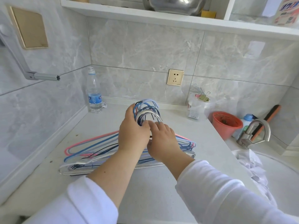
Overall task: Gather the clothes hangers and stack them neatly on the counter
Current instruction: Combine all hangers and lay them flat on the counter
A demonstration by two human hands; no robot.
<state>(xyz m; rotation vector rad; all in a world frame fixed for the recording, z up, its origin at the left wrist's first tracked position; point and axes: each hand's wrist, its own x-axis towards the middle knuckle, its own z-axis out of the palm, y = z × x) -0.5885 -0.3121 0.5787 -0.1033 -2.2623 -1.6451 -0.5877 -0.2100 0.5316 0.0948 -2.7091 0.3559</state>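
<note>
Both hands close on the hangers' bunched hooks (pixel 146 110): the left hand (pixel 133 135) wraps them from the side, the right hand (pixel 161 141) pinches below. The hangers (pixel 90 151) lie stacked flat on the counter (pixel 153 191), well right of the water bottle (pixel 94 92).

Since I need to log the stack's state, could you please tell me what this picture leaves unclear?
- Hanger necks: head view, covered by the left hand and right hand.
- Hanger count: the hangers overlap too tightly.
- Water bottle label: too small and blurred.
- Steel bowl: cut off by the top edge.
</note>
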